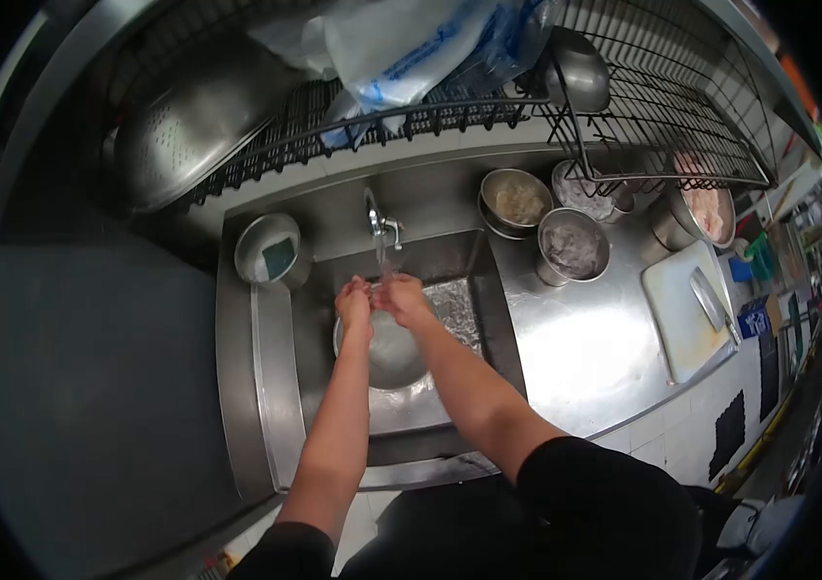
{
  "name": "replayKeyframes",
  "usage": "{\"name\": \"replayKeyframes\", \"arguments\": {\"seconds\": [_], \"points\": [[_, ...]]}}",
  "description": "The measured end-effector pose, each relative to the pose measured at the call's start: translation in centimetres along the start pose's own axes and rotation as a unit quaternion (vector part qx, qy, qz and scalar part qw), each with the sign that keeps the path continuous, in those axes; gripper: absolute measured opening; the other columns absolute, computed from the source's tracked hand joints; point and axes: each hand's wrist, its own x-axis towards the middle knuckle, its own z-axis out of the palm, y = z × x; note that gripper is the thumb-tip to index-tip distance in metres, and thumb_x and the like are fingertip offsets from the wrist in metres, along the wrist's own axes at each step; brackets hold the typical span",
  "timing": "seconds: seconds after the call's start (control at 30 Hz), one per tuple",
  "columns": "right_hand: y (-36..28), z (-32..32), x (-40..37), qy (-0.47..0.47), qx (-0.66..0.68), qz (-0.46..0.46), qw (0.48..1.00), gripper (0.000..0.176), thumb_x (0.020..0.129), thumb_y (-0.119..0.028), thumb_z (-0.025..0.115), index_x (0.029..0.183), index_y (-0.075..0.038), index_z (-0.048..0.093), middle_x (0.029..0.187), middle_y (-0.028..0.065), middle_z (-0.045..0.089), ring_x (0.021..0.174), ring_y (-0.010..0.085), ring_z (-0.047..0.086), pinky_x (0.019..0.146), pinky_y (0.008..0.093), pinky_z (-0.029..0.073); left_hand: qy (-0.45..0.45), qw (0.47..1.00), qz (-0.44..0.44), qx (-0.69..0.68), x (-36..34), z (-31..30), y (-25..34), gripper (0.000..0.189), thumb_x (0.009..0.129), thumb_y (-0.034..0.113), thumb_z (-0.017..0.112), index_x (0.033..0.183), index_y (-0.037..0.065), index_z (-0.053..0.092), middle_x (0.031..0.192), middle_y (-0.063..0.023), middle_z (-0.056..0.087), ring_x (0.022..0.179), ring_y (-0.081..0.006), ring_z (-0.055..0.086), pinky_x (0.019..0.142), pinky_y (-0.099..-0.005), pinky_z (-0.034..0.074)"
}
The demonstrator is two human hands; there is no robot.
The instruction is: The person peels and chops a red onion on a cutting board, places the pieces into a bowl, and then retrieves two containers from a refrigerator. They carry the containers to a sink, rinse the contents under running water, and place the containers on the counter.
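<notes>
Water runs from the faucet over both my hands, which are close together above the sink. My left hand has its fingers curled in; whatever it holds, if anything, is too small to make out. Right beside it, under the stream, my right hand is closed too, its fingertips toward the left one. Below my hands a round metal bowl sits in the sink, partly hidden by my forearms. Splashing water covers the sink floor right of the bowl.
A metal pot with a green scouring pad stands left of the faucet. Right of the sink are several metal containers of food and a cutting board with a knife. A wire rack hangs overhead.
</notes>
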Motion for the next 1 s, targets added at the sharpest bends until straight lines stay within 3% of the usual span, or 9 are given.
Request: {"name": "replayKeyframes", "arguments": {"seconds": [0.13, 0.23, 0.37, 0.5, 0.6, 0.73, 0.8, 0.87, 1.0], "points": [[-0.8, 4.8, 3.7, 0.018, 0.285, 0.046, 0.957, 0.015, 0.094, -0.013, 0.05, 0.09, -0.002, 0.06, 0.075, 0.0128, 0.06, 0.059, 0.0229, 0.06, 0.048, 0.0362, 0.05, -0.071, 0.992, 0.095, -0.04, 2.4, 1.0, 0.7, 0.021, 0.093, 0.027, 0.06, 0.098, 0.007, 0.062, 0.082, -0.0018, 0.065, 0.065, -0.0103, 0.058, 0.056, -0.0258, 0.045], [-3.5, 2.8, 0.3, 0.024, 0.026, 0.007, 0.999, 0.046, 0.094, -0.05, 0.047, 0.086, -0.008, 0.064, 0.078, 0.0078, 0.062, 0.071, 0.017, 0.056, 0.056, 0.0339, 0.042, -0.13, 0.991, 0.012, 0.025, 4.4, 2.0, 1.9, 0.027, 0.091, 0.032, 0.063, 0.097, 0.006, 0.063, 0.083, -0.0033, 0.066, 0.067, -0.0117, 0.06, 0.06, -0.0281, 0.048], [1.2, -7.4, -3.0, -0.051, -0.13, 0.003, 0.99, 0.038, 0.095, -0.038, 0.043, 0.1, -0.007, 0.065, 0.097, 0.0075, 0.067, 0.079, 0.0207, 0.063, 0.066, 0.0355, 0.048, -0.296, 0.939, -0.029, 0.174, 8.9, 6.8, 0.3, 0.031, 0.084, 0.039, 0.069, 0.078, 0.009, 0.061, 0.071, -0.0032, 0.062, 0.058, -0.0132, 0.058, 0.049, -0.0266, 0.044], [5.7, -18.5, -10.6, 0.057, -0.773, 0.077, 0.627, 0.033, 0.083, -0.028, 0.059, 0.105, -0.005, 0.067, 0.098, 0.0158, 0.068, 0.094, 0.0291, 0.065, 0.082, 0.0435, 0.049, -0.324, 0.897, -0.296, 0.052, 13.0, 12.0, 4.8, 0.035, 0.082, 0.042, 0.069, 0.072, 0.013, 0.051, 0.06, -0.0019, 0.053, 0.044, -0.0164, 0.052, 0.039, -0.0251, 0.039], [2.7, -18.8, -12.7, -0.021, -0.561, 0.259, 0.786, 0.048, 0.08, -0.033, 0.064, 0.121, -0.008, 0.059, 0.111, 0.0169, 0.064, 0.105, 0.0307, 0.061, 0.09, 0.0513, 0.043, -0.339, 0.909, -0.243, 0.018, 9.9, 12.2, 3.2, 0.033, 0.084, 0.04, 0.067, 0.074, 0.013, 0.051, 0.066, -0.0021, 0.055, 0.055, -0.0169, 0.056, 0.05, -0.0265, 0.045], [0.4, -17.5, -15.3, -0.11, -0.158, 0.037, 0.981, 0.063, 0.079, -0.041, 0.068, 0.132, -0.011, 0.05, 0.132, 0.0186, 0.051, 0.123, 0.0299, 0.048, 0.097, 0.0589, 0.034, -0.444, 0.88, -0.162, 0.048, 6.1, 8.0, -0.8, 0.032, 0.086, 0.042, 0.064, 0.088, 0.01, 0.059, 0.08, -0.0052, 0.061, 0.077, -0.0197, 0.061, 0.066, -0.0307, 0.052], [-1.2, -14.5, -18.4, 0.039, -0.828, -0.109, 0.548, 0.067, 0.081, -0.048, 0.066, 0.135, -0.012, 0.048, 0.145, 0.0175, 0.035, 0.135, 0.0276, 0.033, 0.102, 0.0599, 0.026, -0.497, 0.84, -0.217, -0.02, 4.8, 2.7, -5.4, 0.036, 0.085, 0.041, 0.065, 0.098, 0.008, 0.061, 0.098, -0.0139, 0.064, 0.096, -0.0271, 0.061, 0.081, -0.0404, 0.051], [-0.9, -13.1, -18.1, 0.07, -0.68, -0.092, 0.724, 0.073, 0.08, -0.054, 0.065, 0.136, -0.012, 0.046, 0.15, 0.0153, 0.026, 0.141, 0.0256, 0.022, 0.106, 0.0585, 0.023, -0.271, 0.653, 0.165, 0.688, -3.7, -2.2, -4.5, 0.044, 0.081, 0.038, 0.069, 0.111, 0.008, 0.06, 0.118, -0.021, 0.056, 0.119, -0.035, 0.048, 0.099, -0.0488, 0.039], [-4.0, -7.6, -25.6, -0.044, -0.51, -0.197, 0.836, 0.053, 0.087, -0.04, 0.064, 0.127, -0.007, 0.055, 0.121, 0.0124, 0.06, 0.11, 0.0212, 0.056, 0.095, 0.0308, 0.042, -0.111, 0.775, 0.4, 0.477, -10.5, -17.8, -8.0, 0.043, 0.078, 0.026, 0.069, 0.113, 0.005, 0.059, 0.125, -0.0222, 0.05, 0.123, -0.0395, 0.042, 0.103, -0.0476, 0.034]]}}
